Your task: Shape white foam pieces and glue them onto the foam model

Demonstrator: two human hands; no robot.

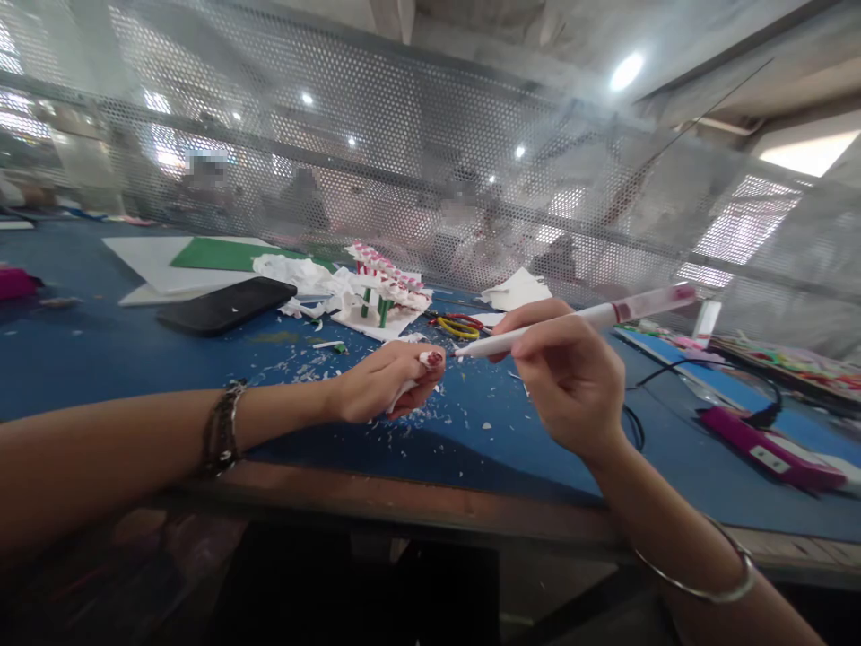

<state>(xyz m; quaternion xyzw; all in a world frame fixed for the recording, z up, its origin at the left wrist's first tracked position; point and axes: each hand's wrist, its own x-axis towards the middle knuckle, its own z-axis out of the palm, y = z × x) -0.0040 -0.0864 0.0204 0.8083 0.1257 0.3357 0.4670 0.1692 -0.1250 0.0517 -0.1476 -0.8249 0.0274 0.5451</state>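
Evidently the colouring step is under way: the right hand (571,372) grips a marker (494,343), its tip just beside the reddish end of a white piece (431,360) clasped in the left hand (380,381) (above the blue table (67,350)); the next move seems to call for steady holding and light pen pressure

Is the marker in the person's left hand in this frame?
No, the right hand holds the marker, while the left hand holds a white piece with a dark red tip.
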